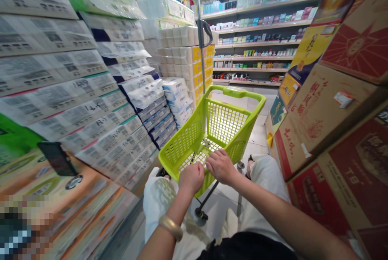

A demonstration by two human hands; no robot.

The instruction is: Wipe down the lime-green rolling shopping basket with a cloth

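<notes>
A lime-green plastic shopping cart (pixel 184 143) with latticed walls stands on wheels between my knees, its raised handle on the far side. My left hand (pixel 191 178) is closed in a fist at the near rim of the basket, a gold-coloured bangle on the wrist. Just to the right, my right hand (pixel 220 166) has its fingers curled over the same rim. Apart from what the hands cover, the basket's lattice floor shows no goods on it.
Stacked packs of tissue paper (pixel 109 102) wall the left side, and cardboard cartons (pixel 315 110) rise on the right. A phone-like dark device (pixel 57 158) leans at lower left. A metal pole (pixel 199 5) stands beyond the cart. Shelves of boxed goods (pixel 254 42) line the back.
</notes>
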